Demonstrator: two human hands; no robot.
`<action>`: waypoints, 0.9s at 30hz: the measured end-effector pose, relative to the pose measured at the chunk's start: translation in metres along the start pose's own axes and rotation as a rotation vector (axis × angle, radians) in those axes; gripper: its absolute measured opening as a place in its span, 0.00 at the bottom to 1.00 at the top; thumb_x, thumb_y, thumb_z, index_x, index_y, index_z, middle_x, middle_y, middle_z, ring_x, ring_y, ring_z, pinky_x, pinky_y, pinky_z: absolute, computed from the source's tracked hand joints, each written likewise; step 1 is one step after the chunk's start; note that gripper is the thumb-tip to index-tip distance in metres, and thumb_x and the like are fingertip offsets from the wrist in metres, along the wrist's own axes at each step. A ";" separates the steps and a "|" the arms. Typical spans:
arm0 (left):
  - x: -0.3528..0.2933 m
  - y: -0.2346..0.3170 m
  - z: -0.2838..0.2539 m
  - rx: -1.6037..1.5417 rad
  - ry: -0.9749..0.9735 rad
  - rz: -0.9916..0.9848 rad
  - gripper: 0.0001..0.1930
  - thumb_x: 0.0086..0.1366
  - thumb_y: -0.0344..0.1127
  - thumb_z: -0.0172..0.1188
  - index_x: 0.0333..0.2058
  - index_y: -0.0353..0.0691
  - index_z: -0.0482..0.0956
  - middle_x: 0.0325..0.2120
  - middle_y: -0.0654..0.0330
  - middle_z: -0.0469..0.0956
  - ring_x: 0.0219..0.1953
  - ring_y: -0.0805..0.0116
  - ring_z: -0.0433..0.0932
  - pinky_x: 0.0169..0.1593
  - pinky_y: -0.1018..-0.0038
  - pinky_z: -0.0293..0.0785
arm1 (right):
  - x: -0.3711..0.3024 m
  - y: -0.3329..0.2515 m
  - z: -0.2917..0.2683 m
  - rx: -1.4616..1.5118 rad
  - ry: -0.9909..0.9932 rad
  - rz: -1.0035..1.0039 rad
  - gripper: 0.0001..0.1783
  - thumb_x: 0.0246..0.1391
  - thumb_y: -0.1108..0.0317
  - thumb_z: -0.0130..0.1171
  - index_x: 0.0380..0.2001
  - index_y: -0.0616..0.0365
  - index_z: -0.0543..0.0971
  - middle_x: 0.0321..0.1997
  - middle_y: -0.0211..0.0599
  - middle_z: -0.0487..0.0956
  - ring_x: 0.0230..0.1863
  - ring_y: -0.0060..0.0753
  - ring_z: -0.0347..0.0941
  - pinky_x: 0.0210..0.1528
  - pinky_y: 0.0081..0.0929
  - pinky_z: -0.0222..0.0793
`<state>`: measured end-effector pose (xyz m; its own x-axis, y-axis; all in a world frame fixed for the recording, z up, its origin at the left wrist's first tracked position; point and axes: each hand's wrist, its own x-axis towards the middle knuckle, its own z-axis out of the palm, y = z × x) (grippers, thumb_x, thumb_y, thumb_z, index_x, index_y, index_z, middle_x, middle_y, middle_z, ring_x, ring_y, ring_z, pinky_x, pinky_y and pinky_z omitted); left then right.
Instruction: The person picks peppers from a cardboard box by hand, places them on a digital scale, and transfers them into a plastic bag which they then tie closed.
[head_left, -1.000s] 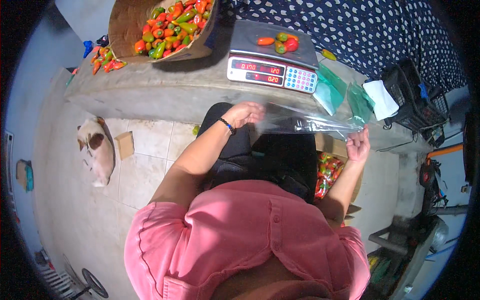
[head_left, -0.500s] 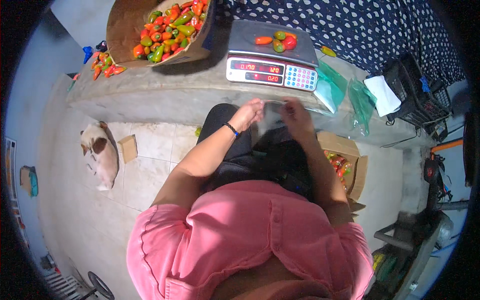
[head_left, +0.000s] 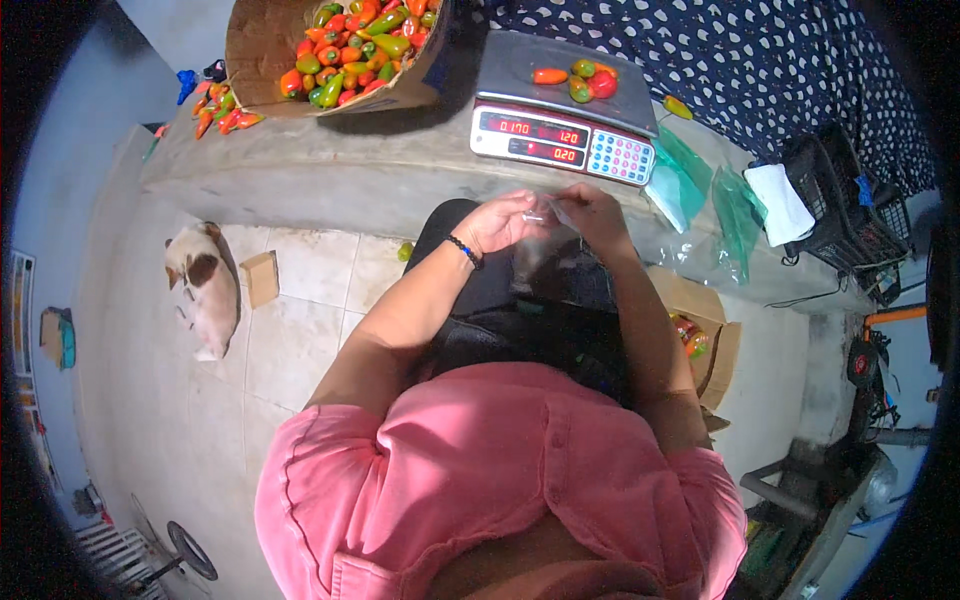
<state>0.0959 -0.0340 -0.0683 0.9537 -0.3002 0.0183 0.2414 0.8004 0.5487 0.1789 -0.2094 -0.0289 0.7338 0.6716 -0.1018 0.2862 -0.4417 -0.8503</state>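
Observation:
Between my hands, above my lap, is a clear plastic bag (head_left: 545, 250) held by its upper edge. My left hand (head_left: 503, 222), with a dark beaded bracelet at the wrist, pinches one side of the rim. The other side is in the closed fingers of my right hand (head_left: 592, 215). Just beyond them, on the concrete ledge, stands a digital scale (head_left: 520, 60) with lit red figures. Several small peppers (head_left: 601, 84), red, orange and green, lie on its plate. Farther left a tilted cardboard box (head_left: 262, 65) is full of similar peppers (head_left: 360, 50).
Loose peppers (head_left: 222, 115) lie left of the box. Green plastic bags (head_left: 735, 215), a white cloth (head_left: 778, 205) and a black crate (head_left: 845, 200) stand right of the scale. On the floor are a dog (head_left: 208, 290), a cardboard piece (head_left: 262, 278) and another pepper box (head_left: 718, 360).
My hands have come closer together, and the clear bag now hangs lower between them. The view has shifted slightly, so the scale and box appear farther right.

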 end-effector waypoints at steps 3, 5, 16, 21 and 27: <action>0.002 0.000 -0.012 -0.047 -0.096 -0.019 0.09 0.62 0.34 0.51 0.39 0.37 0.71 0.38 0.55 0.74 0.42 0.58 0.74 0.48 0.60 0.70 | 0.002 0.007 0.001 -0.230 0.245 -0.463 0.23 0.43 0.71 0.62 0.45 0.62 0.71 0.37 0.33 0.74 0.38 0.24 0.70 0.42 0.24 0.66; 0.002 0.000 -0.014 -0.027 -0.061 -0.030 0.09 0.62 0.34 0.51 0.39 0.38 0.71 0.36 0.56 0.74 0.42 0.58 0.74 0.47 0.60 0.70 | 0.002 -0.001 0.013 -0.140 0.242 -0.486 0.18 0.44 0.70 0.61 0.41 0.62 0.73 0.35 0.31 0.74 0.37 0.23 0.69 0.41 0.23 0.65; -0.001 0.002 -0.016 0.016 -0.086 -0.063 0.07 0.61 0.36 0.52 0.34 0.40 0.70 0.30 0.61 0.74 0.35 0.63 0.76 0.40 0.65 0.73 | 0.000 -0.021 0.001 -0.133 0.098 -0.307 0.07 0.46 0.70 0.58 0.29 0.63 0.77 0.23 0.33 0.74 0.27 0.21 0.69 0.32 0.22 0.65; -0.001 0.001 -0.014 0.140 -0.049 -0.103 0.11 0.60 0.33 0.53 0.40 0.35 0.71 0.32 0.58 0.74 0.35 0.67 0.75 0.38 0.71 0.74 | 0.000 -0.022 0.003 -0.313 0.179 -0.340 0.08 0.42 0.68 0.61 0.26 0.60 0.77 0.24 0.39 0.75 0.25 0.32 0.72 0.30 0.27 0.66; 0.001 -0.004 -0.016 0.390 0.236 -0.079 0.05 0.59 0.30 0.55 0.32 0.35 0.75 0.23 0.63 0.74 0.25 0.73 0.74 0.32 0.79 0.73 | -0.002 -0.018 0.002 -0.548 0.362 -0.395 0.09 0.41 0.66 0.61 0.28 0.56 0.77 0.24 0.39 0.74 0.26 0.41 0.71 0.29 0.30 0.66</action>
<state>0.0991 -0.0293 -0.0838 0.9608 -0.1894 -0.2023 0.2724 0.5112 0.8152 0.1707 -0.2017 -0.0145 0.6425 0.6458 0.4124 0.7646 -0.5047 -0.4008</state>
